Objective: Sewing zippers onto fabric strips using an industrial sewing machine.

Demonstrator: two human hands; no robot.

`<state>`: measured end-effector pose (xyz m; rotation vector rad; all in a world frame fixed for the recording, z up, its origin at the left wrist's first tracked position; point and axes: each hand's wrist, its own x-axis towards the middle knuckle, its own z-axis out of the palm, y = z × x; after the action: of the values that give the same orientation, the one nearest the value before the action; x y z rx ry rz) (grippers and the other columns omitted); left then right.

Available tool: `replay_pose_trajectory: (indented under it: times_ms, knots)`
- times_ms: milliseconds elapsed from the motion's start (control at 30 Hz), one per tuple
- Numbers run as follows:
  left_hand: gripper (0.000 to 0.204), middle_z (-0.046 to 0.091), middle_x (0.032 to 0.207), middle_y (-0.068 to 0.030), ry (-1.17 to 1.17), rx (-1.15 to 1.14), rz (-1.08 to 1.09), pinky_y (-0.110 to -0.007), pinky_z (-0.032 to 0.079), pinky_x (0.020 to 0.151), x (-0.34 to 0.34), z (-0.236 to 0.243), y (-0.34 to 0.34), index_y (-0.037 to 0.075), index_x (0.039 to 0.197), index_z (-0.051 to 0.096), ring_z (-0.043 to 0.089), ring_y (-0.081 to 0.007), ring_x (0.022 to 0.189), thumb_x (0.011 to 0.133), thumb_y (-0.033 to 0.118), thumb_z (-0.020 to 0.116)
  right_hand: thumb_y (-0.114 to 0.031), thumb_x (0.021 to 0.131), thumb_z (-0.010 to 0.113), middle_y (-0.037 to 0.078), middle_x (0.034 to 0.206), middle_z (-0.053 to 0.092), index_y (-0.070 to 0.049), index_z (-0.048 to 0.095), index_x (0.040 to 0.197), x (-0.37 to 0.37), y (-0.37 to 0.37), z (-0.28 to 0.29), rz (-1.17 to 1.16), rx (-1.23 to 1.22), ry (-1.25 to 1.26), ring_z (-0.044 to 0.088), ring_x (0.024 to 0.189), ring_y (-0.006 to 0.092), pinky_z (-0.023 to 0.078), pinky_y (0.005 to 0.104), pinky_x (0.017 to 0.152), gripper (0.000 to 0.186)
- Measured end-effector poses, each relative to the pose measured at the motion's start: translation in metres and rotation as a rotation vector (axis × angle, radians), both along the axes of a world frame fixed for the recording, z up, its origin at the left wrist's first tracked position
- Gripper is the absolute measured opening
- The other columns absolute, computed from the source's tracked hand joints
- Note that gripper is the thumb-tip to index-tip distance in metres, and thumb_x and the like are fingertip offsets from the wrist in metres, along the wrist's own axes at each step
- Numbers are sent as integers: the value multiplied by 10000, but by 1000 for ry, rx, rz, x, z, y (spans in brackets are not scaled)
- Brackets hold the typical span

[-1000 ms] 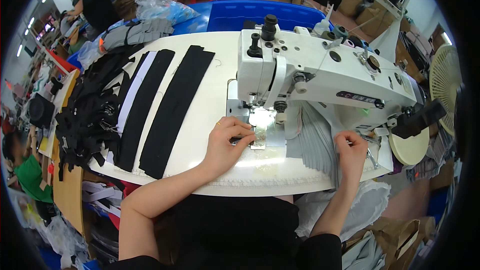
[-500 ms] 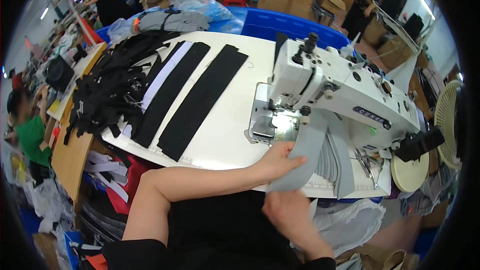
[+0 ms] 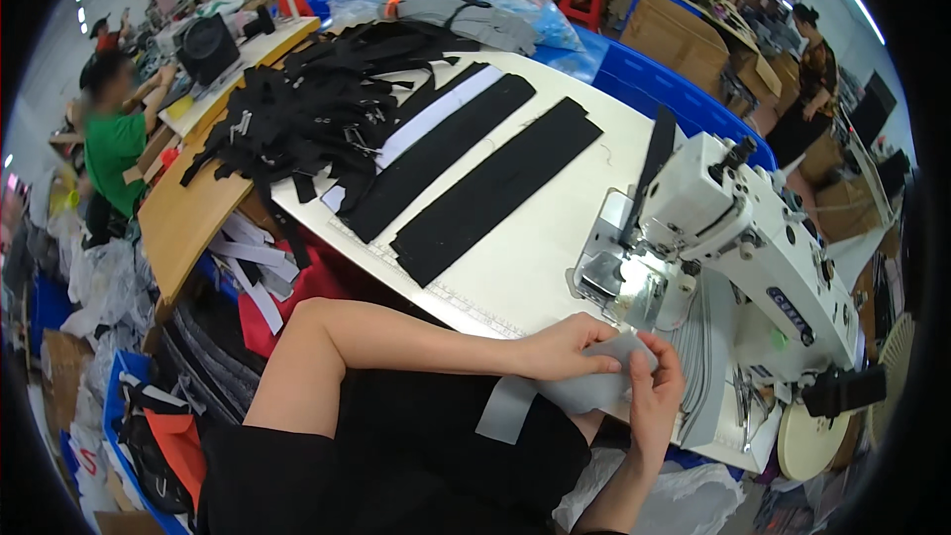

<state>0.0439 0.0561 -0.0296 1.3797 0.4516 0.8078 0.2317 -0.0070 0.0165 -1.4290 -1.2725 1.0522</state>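
Observation:
My left hand (image 3: 567,347) and my right hand (image 3: 657,398) both grip a grey fabric strip (image 3: 555,391) just off the near edge of the white sewing table (image 3: 535,258). One end of the strip hangs down over my black lap. The white sewing machine (image 3: 738,238) stands just beyond my hands, with its lit needle area (image 3: 634,282) and more grey fabric (image 3: 705,376) lying beside it on the table.
Long black strips (image 3: 495,188) and a white strip (image 3: 436,119) lie across the table, with a heap of black pieces (image 3: 297,109) at its far left. Blue bins (image 3: 664,89) and cardboard boxes stand behind. Other people work at the left and far right.
My view has swung left. Both hands left the machine bed and pulled the grey strip off toward my lap, where they now hold it together.

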Motion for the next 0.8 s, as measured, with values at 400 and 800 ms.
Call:
replay_pose_trajectory:
  times_ms: [400, 800]
  knots:
    - [145, 758, 824, -79, 568, 399, 958, -315, 540, 674, -171, 50, 99, 26, 938, 771, 700, -158, 736, 943, 158, 712, -207, 987, 669, 135, 919, 606, -31, 630, 954, -11, 26, -34, -181, 318, -801, 553, 925, 337, 388, 440, 881, 183]
    - [167, 627, 987, -51, 1429, 843, 1537, -423, 443, 891, -350, 41, 205, 170, 918, 812, 585, -284, 1083, 757, 129, 825, -201, 984, 674, 136, 916, 581, -27, 625, 951, -14, 25, -31, -161, 293, -819, 535, 906, 336, 394, 433, 848, 183]
